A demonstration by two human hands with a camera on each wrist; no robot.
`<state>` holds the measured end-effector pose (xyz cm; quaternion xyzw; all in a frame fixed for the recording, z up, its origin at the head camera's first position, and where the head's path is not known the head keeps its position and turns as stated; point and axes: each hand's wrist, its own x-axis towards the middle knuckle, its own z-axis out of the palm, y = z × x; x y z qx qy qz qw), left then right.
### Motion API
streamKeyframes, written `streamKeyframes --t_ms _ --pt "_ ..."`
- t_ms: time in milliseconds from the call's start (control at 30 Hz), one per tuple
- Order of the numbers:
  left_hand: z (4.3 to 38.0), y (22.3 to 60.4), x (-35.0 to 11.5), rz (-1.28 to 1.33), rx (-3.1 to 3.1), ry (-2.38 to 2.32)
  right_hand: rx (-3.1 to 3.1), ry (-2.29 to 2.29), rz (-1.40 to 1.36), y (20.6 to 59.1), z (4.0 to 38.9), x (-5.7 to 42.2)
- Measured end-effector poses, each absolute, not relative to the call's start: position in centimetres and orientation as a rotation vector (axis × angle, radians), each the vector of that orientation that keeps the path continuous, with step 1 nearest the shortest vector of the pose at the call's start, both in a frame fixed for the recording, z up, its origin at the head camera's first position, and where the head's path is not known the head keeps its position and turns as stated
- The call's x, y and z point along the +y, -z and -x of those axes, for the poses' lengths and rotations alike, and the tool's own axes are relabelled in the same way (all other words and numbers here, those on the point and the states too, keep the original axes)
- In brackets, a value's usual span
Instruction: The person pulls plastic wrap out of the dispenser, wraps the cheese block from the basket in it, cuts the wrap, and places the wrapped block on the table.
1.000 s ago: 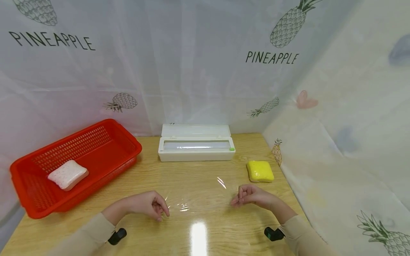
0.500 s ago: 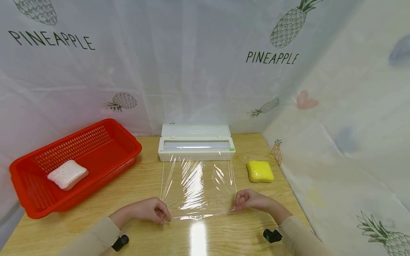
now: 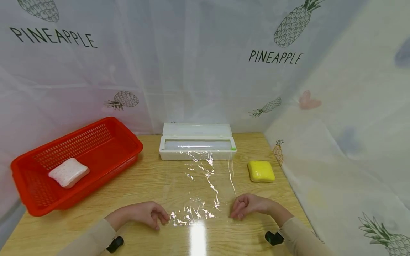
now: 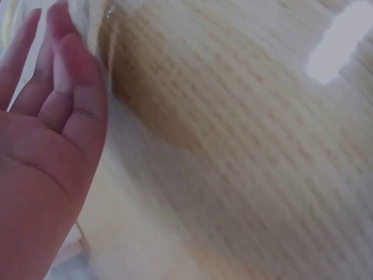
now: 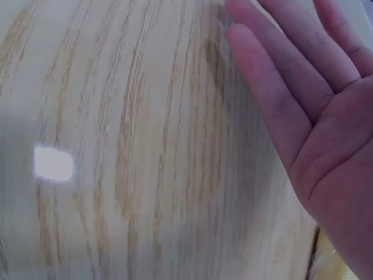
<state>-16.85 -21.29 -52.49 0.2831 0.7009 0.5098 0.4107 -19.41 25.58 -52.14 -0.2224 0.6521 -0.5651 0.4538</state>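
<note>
A sheet of clear plastic wrap (image 3: 195, 185) runs from the white wrap dispenser (image 3: 198, 155) toward me, its near edge close over the wooden table (image 3: 147, 177). My left hand (image 3: 148, 214) pinches the near left corner of the wrap; in the left wrist view, film shows beside the fingertips (image 4: 73, 49). At the near right corner, my right hand (image 3: 251, 206) pinches the wrap. The right wrist view shows the palm and several extended fingers (image 5: 271, 87), with the pinch itself hidden. The dispenser's lid (image 3: 197, 129) is up, and the roll (image 3: 195, 144) lies inside.
A red plastic basket (image 3: 105, 174) stands at the left, holding a white sponge-like block (image 3: 69, 172) in glossy film. Right of the dispenser lies a similar yellow block (image 3: 261, 171). A pineapple-print curtain (image 3: 205, 71) hangs behind and along the right side.
The wrap has come toward me with both hands and now reaches from the dispenser in a sheet. Its taut streaks have turned to scattered wrinkles, and the hands sit slightly lower in the head view.
</note>
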Motion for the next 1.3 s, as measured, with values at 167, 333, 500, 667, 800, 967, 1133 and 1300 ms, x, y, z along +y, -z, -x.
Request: streamKeyframes --t_ms 167,333,500,667,800,967,1133,1300 --pt "17.6 50.4 -22.7 -0.717 1.824 -1.274 1.611 1.393 0.633 51.0 20.3 24.7" --pt "19.6 47.0 -24.6 -0.786 2.009 -1.231 1.684 1.391 0.770 48.4 22.2 22.9" --pt "21.8 42.9 -27.1 -0.792 2.195 -1.137 1.757 1.403 0.917 45.2 24.2 20.0" --pt "23.2 39.5 -29.7 -0.755 2.385 -1.080 1.818 1.445 1.030 43.2 25.6 17.1" --pt "24.0 37.8 -32.1 -0.673 2.478 -1.071 1.825 1.504 1.049 42.8 26.0 14.6" --pt "25.6 37.5 -36.5 -0.532 2.606 -1.004 1.775 1.600 1.052 43.5 25.3 11.7" --pt "26.9 38.4 -40.6 -0.452 2.669 -0.954 1.837 1.628 1.032 45.1 24.0 9.7" --pt "27.7 39.8 -43.1 -0.460 2.708 -0.872 2.015 1.664 0.897 46.9 22.7 8.4"
